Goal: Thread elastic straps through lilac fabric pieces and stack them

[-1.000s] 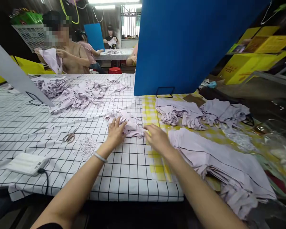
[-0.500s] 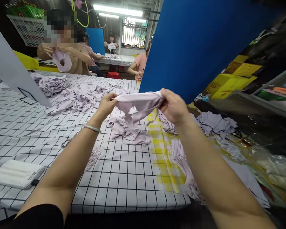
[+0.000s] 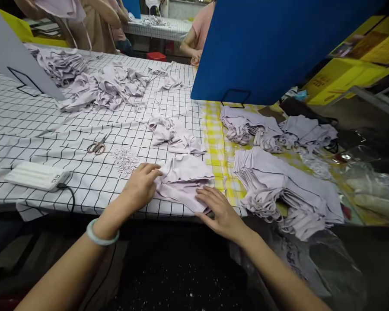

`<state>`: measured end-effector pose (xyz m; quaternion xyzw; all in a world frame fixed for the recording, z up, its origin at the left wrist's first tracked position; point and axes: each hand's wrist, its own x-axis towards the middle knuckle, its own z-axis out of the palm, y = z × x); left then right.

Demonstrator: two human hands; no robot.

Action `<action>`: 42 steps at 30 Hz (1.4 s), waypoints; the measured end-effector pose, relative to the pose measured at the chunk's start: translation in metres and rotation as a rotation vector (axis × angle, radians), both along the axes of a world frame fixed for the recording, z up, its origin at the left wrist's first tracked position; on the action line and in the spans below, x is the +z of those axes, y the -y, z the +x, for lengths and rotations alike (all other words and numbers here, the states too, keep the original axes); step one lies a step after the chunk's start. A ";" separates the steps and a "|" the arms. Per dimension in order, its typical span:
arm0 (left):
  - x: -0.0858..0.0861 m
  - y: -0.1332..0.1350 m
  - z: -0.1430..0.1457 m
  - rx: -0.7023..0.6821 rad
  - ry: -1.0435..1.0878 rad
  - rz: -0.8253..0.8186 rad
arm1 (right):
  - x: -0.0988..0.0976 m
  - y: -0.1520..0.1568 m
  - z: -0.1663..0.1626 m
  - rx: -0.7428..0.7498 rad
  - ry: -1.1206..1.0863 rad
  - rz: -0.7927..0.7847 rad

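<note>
A pale lilac cloth garment (image 3: 184, 181) lies partly folded on the black-and-white checked tablecloth, close to the table's front edge. At its left edge my left hand (image 3: 141, 183) has bent fingers closed on the fabric; the thumb is hidden. My right hand (image 3: 219, 212) rests on the lower right part, fingers stretched out and the thumb apart. Just beyond the garment lies a small crumpled heap of lilac cloth (image 3: 178, 136). Scissors (image 3: 97, 146) with orange-brown handles and a scatter of tiny cloth snippets (image 3: 125, 160) are to the left of my left hand.
Stacked lilac garments (image 3: 278, 177) lie on the yellow checked cloth at right. A blue board (image 3: 246, 52) stands behind them. A white corded device (image 3: 37, 175) sits front left. Beyond a loose garment pile (image 3: 110, 84), a co-worker (image 3: 100, 21) holds lilac cloth.
Both hands have come down with the garment from mid-air, and it now lies on the table. My right hand's fingers have opened flat on it. The view has tilted downward.
</note>
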<state>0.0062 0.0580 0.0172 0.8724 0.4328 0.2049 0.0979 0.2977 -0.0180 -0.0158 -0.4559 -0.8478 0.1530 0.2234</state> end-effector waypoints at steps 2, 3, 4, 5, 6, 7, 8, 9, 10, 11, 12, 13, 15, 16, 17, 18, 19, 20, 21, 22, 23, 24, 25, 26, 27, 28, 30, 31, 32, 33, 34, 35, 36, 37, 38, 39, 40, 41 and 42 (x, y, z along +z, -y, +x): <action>0.007 0.001 0.026 -0.080 -0.038 -0.026 | 0.006 0.008 -0.006 0.037 0.010 0.028; 0.010 0.002 0.038 -0.098 -0.081 -0.056 | 0.011 0.010 -0.009 0.058 0.001 0.028; 0.011 0.004 0.047 -0.085 -0.129 -0.085 | 0.015 0.011 -0.010 0.062 -0.020 0.029; 0.012 0.006 0.054 -0.038 -0.174 -0.108 | 0.019 0.009 -0.010 0.037 -0.047 0.042; 0.010 0.008 0.057 0.029 -0.212 -0.118 | 0.021 0.005 -0.010 -0.018 -0.073 0.072; 0.008 0.010 0.058 0.094 -0.239 -0.119 | 0.021 -0.003 -0.008 -0.100 -0.087 0.118; 0.006 0.012 0.057 0.142 -0.255 -0.117 | 0.020 -0.013 -0.005 -0.192 -0.086 0.173; 0.003 0.013 0.054 0.178 -0.264 -0.116 | 0.018 -0.025 -0.002 -0.270 -0.072 0.221; 0.001 0.014 0.050 0.211 -0.266 -0.114 | 0.017 -0.038 0.002 -0.312 -0.053 0.247; -0.001 0.014 0.045 0.243 -0.260 -0.114 | 0.016 -0.050 0.005 -0.321 -0.046 0.247; -0.002 0.014 0.039 0.274 -0.247 -0.118 | 0.017 -0.060 0.007 -0.310 -0.067 0.229; -0.003 0.013 0.033 0.304 -0.223 -0.129 | 0.020 -0.068 0.008 -0.292 -0.123 0.201; -0.001 0.012 0.020 0.350 -0.119 -0.173 | 0.031 -0.074 0.009 -0.264 -0.321 0.120; 0.002 0.012 0.014 0.364 -0.020 -0.215 | 0.039 -0.073 0.010 -0.265 -0.436 0.066; 0.005 0.012 0.009 0.369 0.122 -0.287 | 0.046 -0.071 0.011 -0.268 -0.537 0.005; 0.009 0.012 0.005 0.363 0.309 -0.392 | 0.052 -0.069 0.013 -0.266 -0.620 -0.057; 0.013 0.012 0.003 0.344 0.533 -0.522 | 0.056 -0.067 0.016 -0.268 -0.684 -0.108; 0.016 0.012 0.003 0.316 0.777 -0.663 | 0.058 -0.066 0.020 -0.282 -0.728 -0.145; 0.018 0.013 0.004 0.288 1.015 -0.799 | 0.057 -0.067 0.025 -0.310 -0.739 -0.170; 0.019 0.015 0.006 0.269 1.218 -0.915 | 0.053 -0.067 0.030 -0.351 -0.710 -0.182; 0.019 0.016 0.010 0.266 1.375 -1.000 | 0.048 -0.068 0.034 -0.404 -0.640 -0.182; 0.016 0.019 0.015 0.275 1.476 -1.061 | 0.042 -0.068 0.037 -0.457 -0.539 -0.171; 0.013 0.021 0.020 0.286 1.532 -1.104 | 0.037 -0.068 0.038 -0.493 -0.429 -0.150; 0.008 0.024 0.025 0.292 1.553 -1.133 | 0.033 -0.066 0.037 -0.500 -0.336 -0.122; 0.004 0.026 0.029 0.287 1.553 -1.150 | 0.031 -0.063 0.033 -0.479 -0.278 -0.089; 0.001 0.028 0.033 0.272 1.546 -1.151 | 0.031 -0.058 0.026 -0.427 -0.256 -0.061; 0.001 0.031 0.038 0.231 1.529 -1.119 | 0.036 -0.048 0.006 -0.252 -0.263 -0.065; 0.005 0.031 0.040 0.213 1.523 -1.098 | 0.040 -0.043 -0.006 -0.155 -0.276 -0.100; 0.011 0.031 0.042 0.198 1.515 -1.076 | 0.045 -0.038 -0.019 -0.072 -0.294 -0.142; 0.019 0.030 0.044 0.185 1.506 -1.052 | 0.049 -0.034 -0.032 -0.013 -0.316 -0.184; 0.028 0.030 0.046 0.175 1.492 -1.023 | 0.053 -0.030 -0.045 0.014 -0.345 -0.217; 0.037 0.030 0.049 0.162 1.473 -0.987 | 0.057 -0.027 -0.056 0.011 -0.380 -0.237; 0.047 0.031 0.051 0.144 1.448 -0.942 | 0.061 -0.024 -0.066 -0.012 -0.418 -0.242; 0.056 0.035 0.054 0.120 1.418 -0.885 | 0.065 -0.020 -0.074 -0.042 -0.454 -0.229; 0.063 0.040 0.055 0.092 1.385 -0.818 | 0.071 -0.015 -0.080 -0.064 -0.486 -0.202; 0.068 0.048 0.055 0.067 1.349 -0.746 | 0.077 -0.009 -0.083 -0.074 -0.512 -0.160; 0.070 0.057 0.052 0.045 1.302 -0.679 | 0.085 -0.003 -0.083 -0.070 -0.527 -0.106; 0.070 0.067 0.048 0.025 1.231 -0.622 | 0.093 0.004 -0.080 -0.065 -0.533 -0.040; 0.068 0.078 0.041 0.006 1.148 -0.580 | 0.101 0.011 -0.075 -0.068 -0.540 0.041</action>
